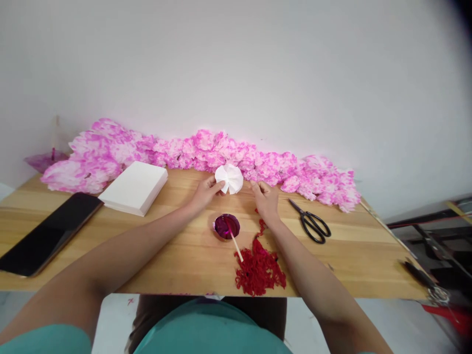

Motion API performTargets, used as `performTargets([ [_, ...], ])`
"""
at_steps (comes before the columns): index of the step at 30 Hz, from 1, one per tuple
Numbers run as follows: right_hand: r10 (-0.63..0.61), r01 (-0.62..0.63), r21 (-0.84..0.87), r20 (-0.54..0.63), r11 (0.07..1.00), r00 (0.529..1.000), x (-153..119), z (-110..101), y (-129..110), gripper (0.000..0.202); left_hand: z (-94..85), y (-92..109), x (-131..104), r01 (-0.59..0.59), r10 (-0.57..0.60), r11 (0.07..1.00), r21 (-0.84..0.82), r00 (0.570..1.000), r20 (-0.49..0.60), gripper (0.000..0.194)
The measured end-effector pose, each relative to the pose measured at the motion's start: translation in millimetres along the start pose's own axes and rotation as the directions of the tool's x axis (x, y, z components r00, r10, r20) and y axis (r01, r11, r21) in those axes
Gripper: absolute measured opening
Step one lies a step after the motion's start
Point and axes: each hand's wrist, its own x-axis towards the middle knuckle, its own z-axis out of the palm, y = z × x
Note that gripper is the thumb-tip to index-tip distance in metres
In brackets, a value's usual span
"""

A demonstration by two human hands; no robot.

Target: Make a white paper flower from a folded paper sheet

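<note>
A round, fanned-out white paper flower [231, 178] is pinched at its left edge by my left hand [207, 192], with its pleats gathered at the middle. My right hand [266, 199] is closed in a pinch just right of the flower, apart from it. Up to this hand runs a strand from a tangled pile of red yarn [260, 268]; the strand's end at the fingers is too small to see clearly. Below the flower sits a small bowl of dark magenta liquid [226, 227], a thin wooden stick [237, 248] leaning out of it.
Pink-and-white paper flowers [206, 150] line the table's back edge along the wall. On the left are a stack of white paper [136, 186] and a black phone [49, 233]. Black-handled scissors [312, 223] lie right of my right hand. Another dark tool [420, 278] is at the right edge.
</note>
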Motion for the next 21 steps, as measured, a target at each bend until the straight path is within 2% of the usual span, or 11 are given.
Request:
performTargets([
  [5,0.004,-0.004,-0.006,-0.036,1.000,0.999,0.6,-1.0,-1.6,0.042,-0.1,2.0,-1.9,-0.005,0.005,1.000,0.006,1.000,-0.002,0.035],
  [8,0.024,-0.023,0.024,-0.018,0.999,1.000,1.6,-1.0,-2.3,0.041,-0.6,1.8,-2.3,0.001,-0.001,1.000,-0.003,1.000,-0.002,0.035],
  [11,0.025,-0.027,0.083,0.017,0.996,1.000,3.4,-4.4,-5.2,0.032,-1.4,1.2,-2.2,0.013,-0.013,1.000,0.009,1.000,0.000,0.036],
  [16,-0.031,0.034,0.197,-0.017,0.980,0.999,2.8,-15.8,-24.2,0.021,-1.8,1.2,-2.0,0.025,-0.025,1.000,0.019,1.000,-0.001,0.037],
  [18,-0.085,0.059,0.216,0.111,0.975,0.990,-0.8,-19.7,-42.4,0.019,-2.0,0.5,-1.7,0.024,-0.023,1.000,0.012,1.000,-0.002,0.037],
  [19,-0.126,0.077,0.222,0.217,0.972,0.968,-3.7,-22.1,-54.9,0.019,-2.1,0.0,-1.7,0.026,-0.026,1.000,0.000,1.000,-0.004,0.037],
  [20,-0.171,0.100,0.218,0.336,0.971,0.926,-7.5,-25.1,-69.4,0.020,-2.3,-0.4,-1.6,0.033,-0.033,0.999,-0.014,0.999,-0.008,0.037],
  [21,-0.217,0.124,0.221,0.467,0.967,0.857,-12.6,-29.3,-85.6,0.021,-2.3,-0.7,-1.7,0.042,-0.043,0.999,-0.023,0.999,-0.013,0.037],
])
